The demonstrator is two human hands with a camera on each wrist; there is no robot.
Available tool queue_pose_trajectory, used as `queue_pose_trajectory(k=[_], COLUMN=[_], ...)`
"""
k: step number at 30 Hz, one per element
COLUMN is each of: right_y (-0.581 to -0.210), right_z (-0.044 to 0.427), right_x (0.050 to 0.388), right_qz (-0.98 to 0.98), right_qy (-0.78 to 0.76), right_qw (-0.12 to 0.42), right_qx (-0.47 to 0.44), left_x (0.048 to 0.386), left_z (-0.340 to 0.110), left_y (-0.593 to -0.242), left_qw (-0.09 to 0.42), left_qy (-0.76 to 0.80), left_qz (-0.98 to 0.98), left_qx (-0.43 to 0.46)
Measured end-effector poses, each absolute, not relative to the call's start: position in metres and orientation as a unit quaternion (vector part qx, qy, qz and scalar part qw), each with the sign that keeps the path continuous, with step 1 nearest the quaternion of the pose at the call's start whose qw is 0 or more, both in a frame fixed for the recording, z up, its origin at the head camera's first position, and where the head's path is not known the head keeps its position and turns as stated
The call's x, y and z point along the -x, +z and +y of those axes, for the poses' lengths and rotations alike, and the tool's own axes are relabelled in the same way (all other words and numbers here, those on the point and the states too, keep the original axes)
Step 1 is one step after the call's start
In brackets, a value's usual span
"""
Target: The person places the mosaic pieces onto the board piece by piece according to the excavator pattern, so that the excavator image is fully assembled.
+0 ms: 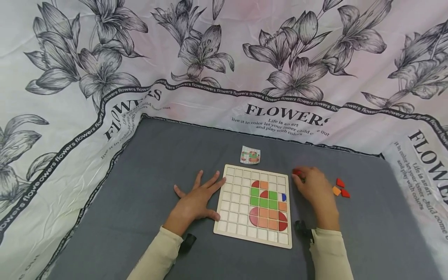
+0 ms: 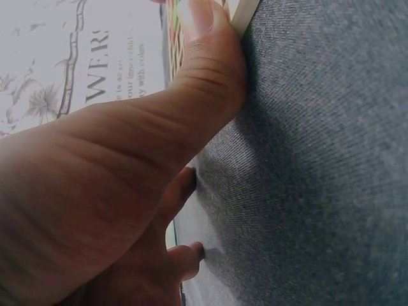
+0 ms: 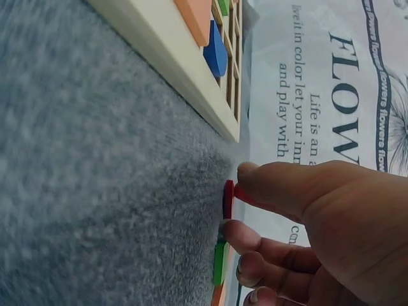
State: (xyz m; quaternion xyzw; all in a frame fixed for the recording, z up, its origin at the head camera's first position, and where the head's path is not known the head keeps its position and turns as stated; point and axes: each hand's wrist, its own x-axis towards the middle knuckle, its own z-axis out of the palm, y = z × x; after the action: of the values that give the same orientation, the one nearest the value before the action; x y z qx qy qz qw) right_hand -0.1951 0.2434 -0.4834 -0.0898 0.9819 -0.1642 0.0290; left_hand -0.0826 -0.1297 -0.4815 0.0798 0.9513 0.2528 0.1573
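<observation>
My left hand point(image 1: 196, 200) is spread flat at the left side of a wooden grid board point(image 1: 227, 233). Its thumb and a fingertip touch the board's left edge; in the left wrist view the thumb point(image 2: 201, 70) presses against the rim. Beyond the board's right edge, my right hand point(image 1: 312, 186) pinches a small red tile point(image 3: 243, 196) between thumb and curled fingers. Another red tile point(image 3: 228, 199) lies close by on the cloth, with a green tile point(image 3: 220, 262) past it. Red, orange, green and blue tiles fill some of the board's squares.
A small printed picture card point(image 1: 250, 155) lies behind the board. Right of my right hand are two red tiles point(image 1: 340, 182) and an orange tile point(image 1: 336, 191). Flower-printed cloth point(image 1: 210, 97) stands up around the grey surface point(image 1: 157, 155).
</observation>
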Motion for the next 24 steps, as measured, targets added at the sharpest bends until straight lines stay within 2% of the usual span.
queue_pose_trajectory(k=[24], right_y=[-0.4822], right_z=[0.2347], right_x=[0.1940], right_qz=[0.975], right_qy=[-0.191], right_qw=[0.006], right_qx=[0.115], left_x=[0.0832], left_z=[-0.1317], left_y=[-0.4813], left_qw=[0.159], left_qy=[0.255], left_qz=[0.950], left_qx=[-0.083])
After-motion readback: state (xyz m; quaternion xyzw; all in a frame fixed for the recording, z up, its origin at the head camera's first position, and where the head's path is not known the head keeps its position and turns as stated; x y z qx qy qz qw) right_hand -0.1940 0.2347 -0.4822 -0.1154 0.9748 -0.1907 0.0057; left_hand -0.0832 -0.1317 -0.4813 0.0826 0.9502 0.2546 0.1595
